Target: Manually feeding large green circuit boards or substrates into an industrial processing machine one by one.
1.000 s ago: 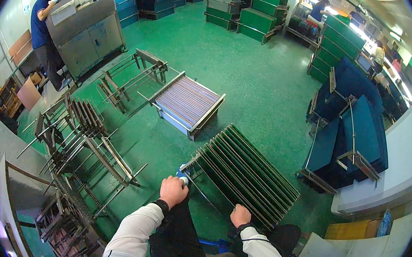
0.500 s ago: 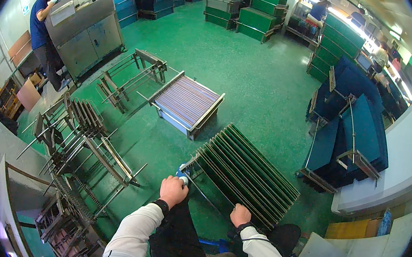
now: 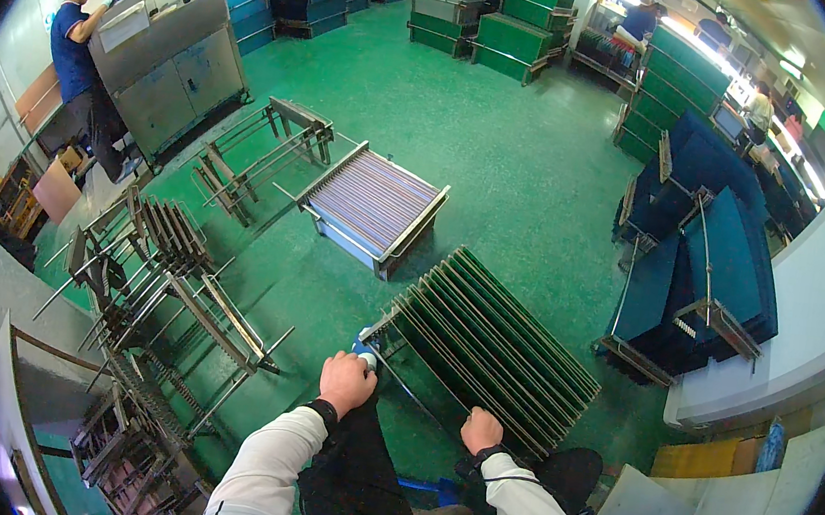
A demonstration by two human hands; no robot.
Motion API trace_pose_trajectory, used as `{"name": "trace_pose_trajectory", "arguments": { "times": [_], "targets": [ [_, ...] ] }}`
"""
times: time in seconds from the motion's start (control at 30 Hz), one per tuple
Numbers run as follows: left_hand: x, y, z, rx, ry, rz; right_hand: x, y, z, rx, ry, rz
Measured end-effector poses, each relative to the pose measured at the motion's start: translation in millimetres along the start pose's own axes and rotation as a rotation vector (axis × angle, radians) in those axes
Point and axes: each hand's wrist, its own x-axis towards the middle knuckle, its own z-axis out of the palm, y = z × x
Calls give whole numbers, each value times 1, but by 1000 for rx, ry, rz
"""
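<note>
In front of me stands a rack of dark green panels (image 3: pixel 488 356), set on edge in slanted rows within a metal frame. My left hand (image 3: pixel 347 383) is closed above my dark trouser leg, just left of the rack's near-left corner. A small blue and white thing (image 3: pixel 366 350) shows just beyond its knuckles. My right hand (image 3: pixel 483 431) is curled at the rack's near side, by a thin metal bar (image 3: pixel 416 391). The fingertips of both hands are hidden, so I cannot tell what either one grips.
A second rack of pale panels (image 3: pixel 374 199) stands beyond. Bare metal frames (image 3: pixel 175 273) crowd the left. Blue panels (image 3: pixel 698 267) in racks line the right. At the far left a person (image 3: pixel 86 62) stands by a grey metal cabinet (image 3: pixel 171 71). Green panel stacks (image 3: pixel 520 43) stand farther back.
Both my hands and the racks stay where they were. The person by the cabinet has shifted slightly left and drawn the head and arm back a little.
</note>
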Motion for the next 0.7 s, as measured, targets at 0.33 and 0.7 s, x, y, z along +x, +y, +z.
{"name": "trace_pose_trajectory", "arguments": {
  "times": [0.33,0.7],
  "targets": [
    [1,-4,6,-21,48,30,1,0,0,-13,18,-23],
    [1,-2,3,-19,17,22,2,0,-2,-22,-13,-2]
  ]
}}
